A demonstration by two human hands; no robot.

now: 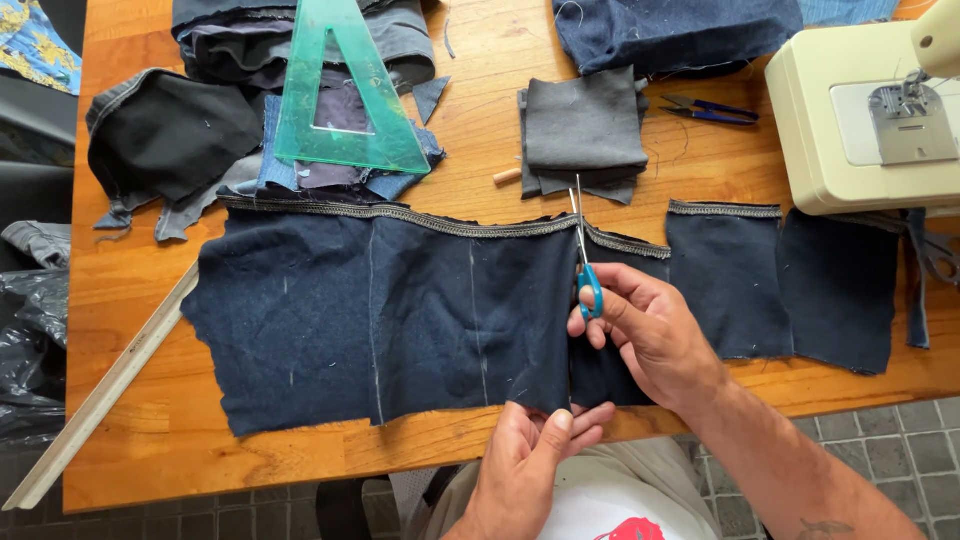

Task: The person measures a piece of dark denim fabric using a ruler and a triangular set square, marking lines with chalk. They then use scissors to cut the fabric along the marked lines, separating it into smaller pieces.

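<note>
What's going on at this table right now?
A person is cutting a wide strip of dark navy fabric on an orange-brown wooden table. The right hand works blue-handled scissors along a line across the strip, blades near its stitched top edge. The left hand pinches the strip's lower edge. A cut navy piece lies to the right, beside a cream sewing machine.

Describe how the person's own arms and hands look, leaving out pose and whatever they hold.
Both hands are bare: no gloves, rings or watch visible. The left hand and right hand join bare forearms with no sleeves in view. The right forearm carries a small dark tattoo near the frame's bottom edge.
</note>
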